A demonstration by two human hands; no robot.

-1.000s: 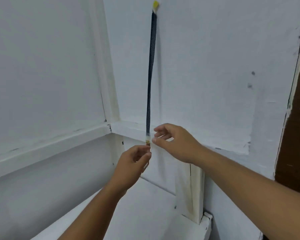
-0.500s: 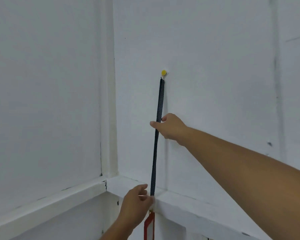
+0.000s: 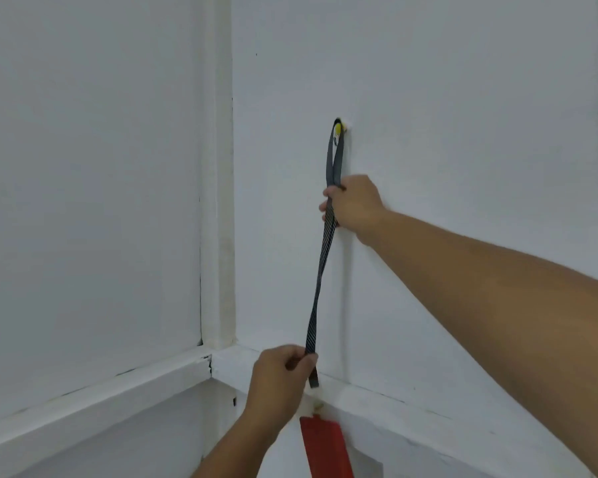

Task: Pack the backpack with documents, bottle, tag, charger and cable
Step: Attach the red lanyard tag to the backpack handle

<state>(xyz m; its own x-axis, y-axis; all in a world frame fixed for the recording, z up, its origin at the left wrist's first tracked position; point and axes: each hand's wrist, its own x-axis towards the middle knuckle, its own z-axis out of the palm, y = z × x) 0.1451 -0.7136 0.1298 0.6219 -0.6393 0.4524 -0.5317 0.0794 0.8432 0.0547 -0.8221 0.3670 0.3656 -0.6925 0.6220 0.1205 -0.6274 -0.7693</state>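
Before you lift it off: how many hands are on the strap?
2. The right hand grips the strap below the yellow hook; the left hand grips its lower end, above the red tag.

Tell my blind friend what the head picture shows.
A dark lanyard hangs from a yellow hook on a white wall. The right hand grips it high, the left hand low, just above a red tag.

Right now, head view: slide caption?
Left hand and right hand grip the lanyard looped over a yellow hook, red tag below.
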